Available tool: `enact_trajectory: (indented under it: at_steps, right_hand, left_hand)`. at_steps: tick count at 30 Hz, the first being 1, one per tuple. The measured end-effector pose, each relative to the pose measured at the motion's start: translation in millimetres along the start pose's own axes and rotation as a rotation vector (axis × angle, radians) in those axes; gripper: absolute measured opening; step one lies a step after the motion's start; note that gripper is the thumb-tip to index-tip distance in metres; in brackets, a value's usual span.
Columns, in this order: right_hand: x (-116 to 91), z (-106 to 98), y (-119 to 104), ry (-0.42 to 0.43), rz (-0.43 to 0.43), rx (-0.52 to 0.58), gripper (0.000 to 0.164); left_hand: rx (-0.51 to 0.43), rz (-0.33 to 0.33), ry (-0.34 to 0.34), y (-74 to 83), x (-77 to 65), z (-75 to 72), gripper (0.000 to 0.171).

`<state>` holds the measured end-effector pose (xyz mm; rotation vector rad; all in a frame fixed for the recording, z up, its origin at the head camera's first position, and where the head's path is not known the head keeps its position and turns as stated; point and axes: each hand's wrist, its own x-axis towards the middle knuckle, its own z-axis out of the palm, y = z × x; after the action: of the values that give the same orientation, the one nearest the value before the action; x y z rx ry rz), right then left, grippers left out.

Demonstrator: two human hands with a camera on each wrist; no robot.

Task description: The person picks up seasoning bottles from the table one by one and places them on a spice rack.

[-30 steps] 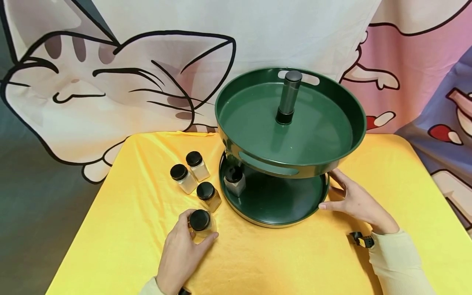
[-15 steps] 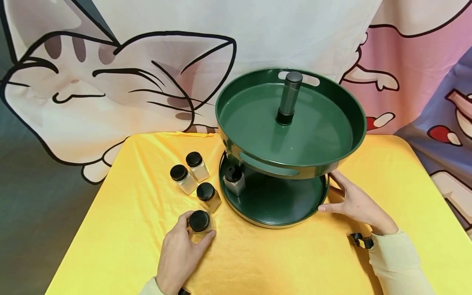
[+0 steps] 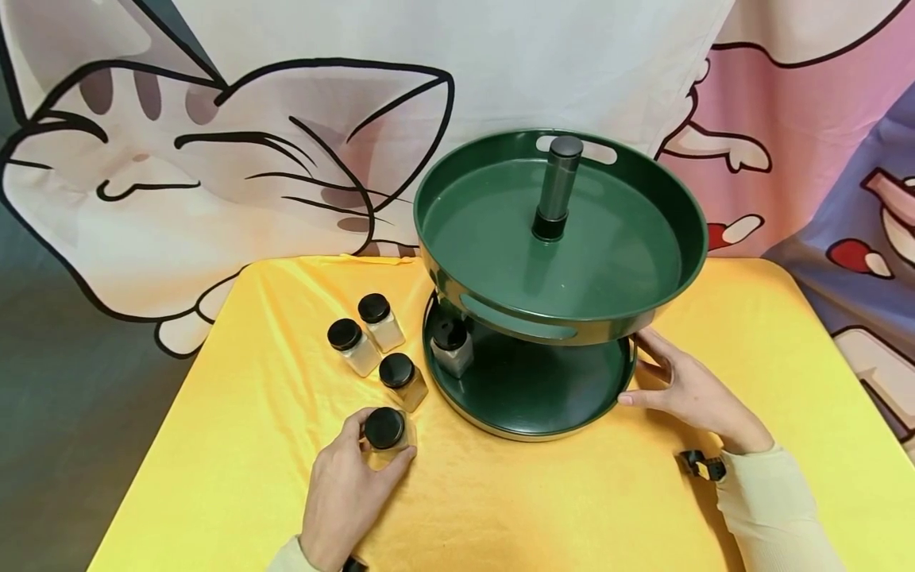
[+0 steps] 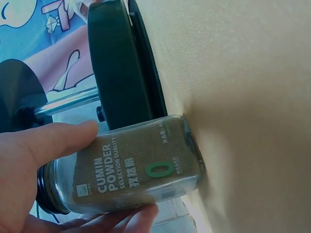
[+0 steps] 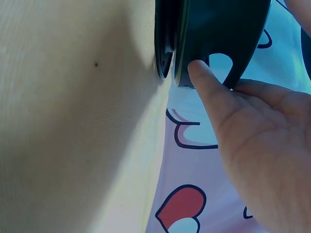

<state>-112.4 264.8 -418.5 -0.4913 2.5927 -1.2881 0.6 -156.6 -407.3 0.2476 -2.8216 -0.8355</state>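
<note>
My left hand (image 3: 350, 485) grips a square clear spice jar (image 3: 386, 433) with a black lid, thumb on one side and fingers on the other. Its label reads cumin powder, and the brown contents show through the glass (image 4: 131, 167) in the left wrist view. The jar's base is at the yellow cloth. On the right, my right hand (image 3: 689, 389) holds the lower green tray (image 3: 543, 425) of a two-tier stand by its side wall. The thumb (image 5: 201, 73) lies beside the handle cutout; the other fingers are partly hidden behind the wall. One black-lidded jar (image 3: 453, 349) stands on the lower tray.
Three more black-lidded jars, a rear one (image 3: 381, 322), a left one (image 3: 353, 347) and a brown-filled one (image 3: 403, 381), stand left of the stand. The upper green tray (image 3: 557, 278) overhangs the lower one, with a central post (image 3: 559, 187). A patterned curtain (image 3: 322, 159) hangs behind the table.
Almost nothing moves. Both hands keep their places on the jar and the lower tray; the left hand and its jar shift only slightly, and the head view drifts a little.
</note>
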Motion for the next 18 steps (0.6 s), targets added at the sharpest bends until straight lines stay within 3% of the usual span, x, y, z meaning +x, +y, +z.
enact_trajectory:
  at_steps: [5, 18]
  right_hand:
    - [-0.6, 0.5, -1.6, 0.001, 0.006, -0.005, 0.099]
    - [-1.0, 1.9, -1.1, 0.007, 0.026, -0.008, 0.101]
  left_hand:
    - [-0.017, 0.012, 0.025, -0.6, 0.6, -0.6, 0.067]
    - [-0.019, 0.020, 0.011, 4.6, 0.8, -8.7, 0.067]
